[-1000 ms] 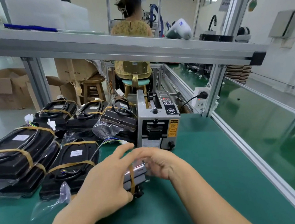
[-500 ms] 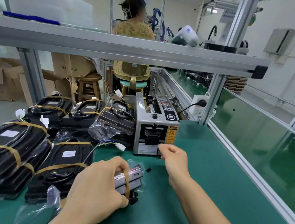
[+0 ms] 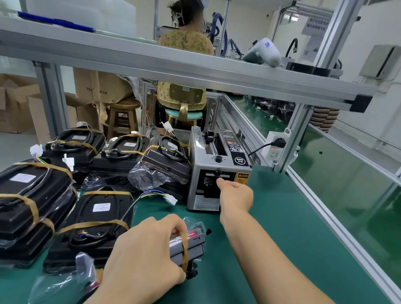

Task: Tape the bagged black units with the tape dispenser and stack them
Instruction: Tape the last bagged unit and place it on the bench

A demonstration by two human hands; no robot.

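Bagged unit point(image 3: 189, 247) low on the green mat point(image 3: 269, 256), just in front of the tape dispenser point(image 3: 218, 172), one brown tape band already wrapped round it. Left hand point(image 3: 144, 260) on top, fingers curled over the unit and gripping it, loose bag plastic trailing out to the left. Right hand point(image 3: 236, 192) stretched forward to the dispenser's front mouth, fingertips at the outlet; whether tape is pinched there, cannot tell, fingers hidden behind the knuckles. Dispenser upright at the mat's far edge, yellow warning label on its face, black knob on top. Taped black units point(image 3: 97, 221) lying just left of the held one, more stacked further left point(image 3: 17, 197) and behind point(image 3: 119, 153), each crossed by brown bands, cables coiled on top. White power strip point(image 3: 278, 149) on the frame post right of the dispenser. Seated person point(image 3: 186, 41) beyond the aluminium rail point(image 3: 159, 64), back turned.
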